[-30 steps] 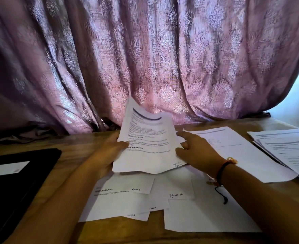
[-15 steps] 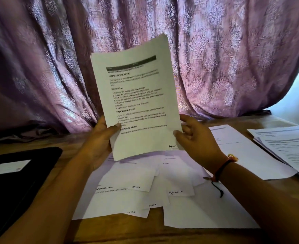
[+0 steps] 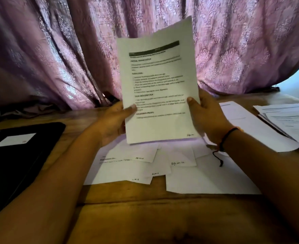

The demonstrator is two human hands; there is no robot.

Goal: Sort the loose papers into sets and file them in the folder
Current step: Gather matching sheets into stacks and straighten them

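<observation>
a: where is there room on the table (image 3: 145, 199)?
b: bare wood along the near edge, plus a strip between the black folder (image 3: 18, 155) at the left edge and the loose papers (image 3: 206, 178) mid-table. a stack of sheets (image 3: 289, 120) lies by the right edge.
a: behind?
b: a mauve patterned curtain (image 3: 57, 50) along the far edge.
a: the hands?
b: left hand (image 3: 113, 120) and right hand (image 3: 206, 117) each pinch a side of a printed sheet (image 3: 159, 88), upright above the loose papers. dark header bar, blurred text, a handwritten mark at its lower right corner.
</observation>
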